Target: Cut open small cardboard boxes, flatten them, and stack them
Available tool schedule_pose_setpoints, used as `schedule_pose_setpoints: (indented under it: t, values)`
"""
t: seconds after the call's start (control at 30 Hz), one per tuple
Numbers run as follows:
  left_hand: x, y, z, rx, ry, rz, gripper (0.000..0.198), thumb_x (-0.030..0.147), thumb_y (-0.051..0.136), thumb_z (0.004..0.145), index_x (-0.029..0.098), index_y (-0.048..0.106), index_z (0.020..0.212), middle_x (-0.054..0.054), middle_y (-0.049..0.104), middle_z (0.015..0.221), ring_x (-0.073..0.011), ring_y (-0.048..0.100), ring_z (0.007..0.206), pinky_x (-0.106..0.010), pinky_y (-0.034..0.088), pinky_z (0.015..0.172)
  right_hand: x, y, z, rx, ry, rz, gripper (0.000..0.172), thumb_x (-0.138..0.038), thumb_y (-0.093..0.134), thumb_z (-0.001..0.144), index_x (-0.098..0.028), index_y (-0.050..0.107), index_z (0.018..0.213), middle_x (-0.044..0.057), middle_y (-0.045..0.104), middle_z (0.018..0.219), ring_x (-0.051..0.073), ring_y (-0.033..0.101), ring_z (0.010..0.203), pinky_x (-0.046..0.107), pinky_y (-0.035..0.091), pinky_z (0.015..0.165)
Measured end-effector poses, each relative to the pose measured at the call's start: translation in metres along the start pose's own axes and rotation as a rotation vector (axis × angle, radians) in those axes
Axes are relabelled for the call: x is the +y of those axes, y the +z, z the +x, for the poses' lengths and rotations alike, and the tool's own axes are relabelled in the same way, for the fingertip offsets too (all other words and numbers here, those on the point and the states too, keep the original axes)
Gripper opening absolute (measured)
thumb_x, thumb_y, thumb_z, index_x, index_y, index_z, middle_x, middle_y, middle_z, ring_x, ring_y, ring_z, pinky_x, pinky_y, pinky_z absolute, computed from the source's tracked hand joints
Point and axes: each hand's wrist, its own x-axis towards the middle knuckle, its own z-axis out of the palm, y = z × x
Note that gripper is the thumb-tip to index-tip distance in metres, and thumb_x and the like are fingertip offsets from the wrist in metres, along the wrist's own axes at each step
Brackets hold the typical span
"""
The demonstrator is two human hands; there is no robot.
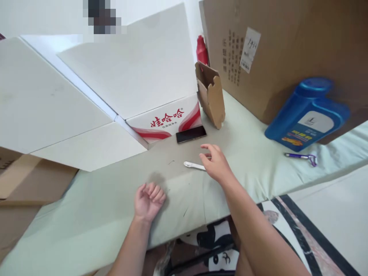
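Note:
My right hand (215, 163) reaches over the pale green surface (115, 199), fingers apart, its fingertips touching the end of a small white tool (193, 165) that lies flat. My left hand (148, 200) rests on the same surface nearer to me, palm up, fingers loosely curled with nothing in them. A black phone (191, 134) lies just beyond the white tool, in front of an open white carton with red lettering (166, 120).
A small brown cardboard box (211, 96) stands open beside a red bottle (201, 50). A large brown carton (287, 50) rises at the right with a blue jug (309, 115) leaning on it. A purple peeler (301, 157) lies near the jug. Flattened cardboard (25, 180) lies left.

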Motion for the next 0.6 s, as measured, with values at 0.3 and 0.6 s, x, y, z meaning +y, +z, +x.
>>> schedule_pose_setpoints:
  t: [0.3,0.6]
  values:
    - [0.051,-0.02,-0.002,0.045,0.072,-0.256,0.038,0.036,0.048,0.086,0.021,0.026,0.059,0.006,0.027,0.05,-0.0081,0.032,0.04,-0.023,0.03,0.043,0.028,-0.001,0.003,0.265,-0.048,-0.033,0.094,-0.048,0.065,0.077,-0.016,0.025,0.156,0.022,0.05,0.146,0.032,0.058,0.134,0.052,0.047,0.114]
    - [0.079,-0.046,-0.02,0.224,0.135,-0.436,0.038,0.032,0.034,0.094,0.021,0.022,0.06,0.006,0.023,0.048,-0.0072,0.027,0.035,-0.023,0.017,0.04,-0.004,-0.039,0.118,0.255,0.088,-0.528,0.116,-0.031,0.086,0.074,-0.004,0.016,0.163,0.036,0.042,0.155,0.035,0.05,0.144,0.044,0.042,0.113]
